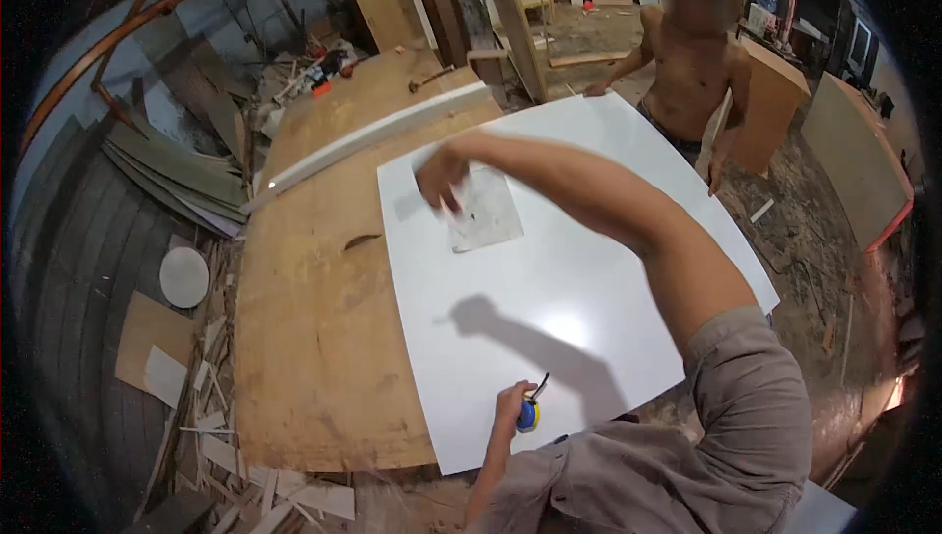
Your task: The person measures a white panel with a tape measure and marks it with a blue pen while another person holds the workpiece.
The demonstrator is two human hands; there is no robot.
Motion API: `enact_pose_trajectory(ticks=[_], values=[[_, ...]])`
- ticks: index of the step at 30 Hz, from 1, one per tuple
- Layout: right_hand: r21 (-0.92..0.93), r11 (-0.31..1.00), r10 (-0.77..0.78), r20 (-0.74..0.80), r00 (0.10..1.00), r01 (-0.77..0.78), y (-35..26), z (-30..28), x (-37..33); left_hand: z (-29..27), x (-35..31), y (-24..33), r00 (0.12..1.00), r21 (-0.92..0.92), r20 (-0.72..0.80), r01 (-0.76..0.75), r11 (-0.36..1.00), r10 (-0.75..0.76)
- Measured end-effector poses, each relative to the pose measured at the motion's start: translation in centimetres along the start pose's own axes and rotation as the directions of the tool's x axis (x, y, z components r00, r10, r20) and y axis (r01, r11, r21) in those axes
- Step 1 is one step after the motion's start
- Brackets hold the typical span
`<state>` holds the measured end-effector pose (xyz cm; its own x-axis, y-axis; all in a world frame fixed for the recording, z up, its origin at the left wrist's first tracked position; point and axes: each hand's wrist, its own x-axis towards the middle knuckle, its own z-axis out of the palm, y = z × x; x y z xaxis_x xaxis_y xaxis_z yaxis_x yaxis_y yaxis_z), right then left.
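Note:
My left hand [510,406], low in the head view, is closed around a blue and yellow tape measure [528,414] at the near edge of a large glossy white panel [549,289]. A thin dark stick [541,385] juts up beside the tape measure; what kind it is I cannot make out. My right arm reaches far across the panel. The right hand [444,179] hangs bent at the wrist over a greyish, marked sheet of paper [496,220], its fingers pointing down and smeared by motion. Whether it holds anything is unclear.
The panel lies on a worn plywood tabletop [314,338] with a long white strip [363,146] and a hammer [432,80]. A person [692,73] stands at the panel's far right edge, hands by it. Wood scraps [221,436] litter the left floor; boards [863,156] lean right.

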<state>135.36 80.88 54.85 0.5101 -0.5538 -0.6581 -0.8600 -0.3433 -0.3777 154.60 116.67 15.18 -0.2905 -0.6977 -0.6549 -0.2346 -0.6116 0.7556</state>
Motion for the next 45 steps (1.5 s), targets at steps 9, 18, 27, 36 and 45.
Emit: enact_pose_trajectory(ticks=[9, 18, 27, 36, 45], values=[[0.401, 0.835, -0.207, -0.405, 0.891, 0.377, 0.5, 32.1, 3.3, -1.9, -1.9, 1.1, 1.0, -0.098, 0.002, 0.004, 0.995, -0.004], [0.947, 0.044, 0.636, -0.271, 0.723, 0.317, -7.3, 52.7, -3.8, 2.1, -4.9, 4.3, 0.979, -0.381, 0.07, -0.151, 0.912, 0.191], [0.788, -0.068, 0.764, -0.353, 0.54, 0.612, -6.6, 51.6, -3.4, 7.6, -4.3, 8.7, 0.867, -0.203, 0.076, -0.47, 0.859, 0.493], [0.848, 0.052, 0.814, -0.342, 0.469, 0.527, -7.0, 52.5, -3.2, 8.2, -3.3, 6.3, 0.768, 0.085, -0.103, -0.627, 0.774, 0.633], [0.887, 0.43, 0.779, -0.458, 0.429, 0.166, -5.8, 52.6, -5.6, 4.3, -3.9, 8.8, 0.851, 0.521, 0.31, -0.526, 0.673, 0.425]])
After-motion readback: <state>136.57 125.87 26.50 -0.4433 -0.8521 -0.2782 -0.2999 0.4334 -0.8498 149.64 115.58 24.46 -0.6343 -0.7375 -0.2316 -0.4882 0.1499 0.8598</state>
